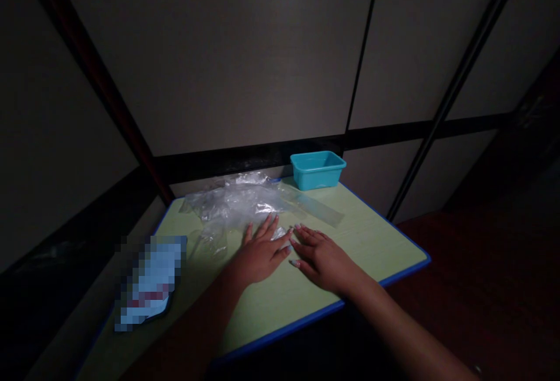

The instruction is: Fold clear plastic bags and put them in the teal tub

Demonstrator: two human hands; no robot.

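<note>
My left hand [262,252] lies palm down on the yellow-green table [280,305], fingers spread, at the near edge of some crumpled clear plastic bags [231,200]. Close beside it on the right, my right hand [321,255] also rests palm down with its fingers stretched out and slightly apart. Neither hand grips anything. A small piece of clear plastic [279,233] shows by the left fingertips. Behind the hands, a flat clear plastic strip [321,209] slants toward the right.
A turquoise plastic basket [318,178] stands at the table's back edge. On the left lies a phone-like device [153,282] with a blurred-out screen. The table has a blue rim, and pale cabinet panels [245,60] rise behind it.
</note>
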